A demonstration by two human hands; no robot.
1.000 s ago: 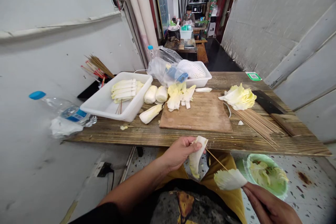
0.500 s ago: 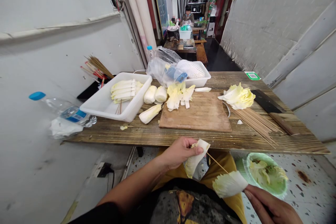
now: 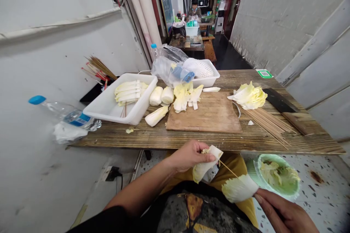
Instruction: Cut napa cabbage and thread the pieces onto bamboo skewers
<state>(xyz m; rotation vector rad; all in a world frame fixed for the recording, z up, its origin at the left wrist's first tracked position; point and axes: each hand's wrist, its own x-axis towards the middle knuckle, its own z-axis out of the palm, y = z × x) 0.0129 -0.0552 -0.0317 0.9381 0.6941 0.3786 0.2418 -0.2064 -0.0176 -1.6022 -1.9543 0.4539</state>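
Closed around a pale cabbage leaf (image 3: 205, 166) is my left hand (image 3: 188, 156), with the thumb on top. The tip end of a thin wooden skewer (image 3: 229, 168) meets that leaf's right side; whether it has gone in I cannot tell. A second cabbage leaf (image 3: 240, 188) is threaded on the skewer nearer my right hand (image 3: 281, 207), whose fingers pinch the skewer's end at that leaf's edge. Both hands are over my lap, in front of the table edge. Beyond them lies a wooden cutting board (image 3: 207, 116) with cut cabbage leaves (image 3: 186, 98) on its left.
A white tray (image 3: 109, 113) holds skewered cabbage. Cabbage pieces (image 3: 155, 115) lie beside it. On the right are loose skewers (image 3: 269, 122), a leaf pile (image 3: 250, 95) and a cleaver (image 3: 281, 102). A lined green bin (image 3: 257, 174) stands below. A person (image 3: 194, 9) sits far back.
My left hand and its leaf have shifted slightly right, nearer the leaf on the skewer. My right hand stays almost in place. The view has tilted a little.
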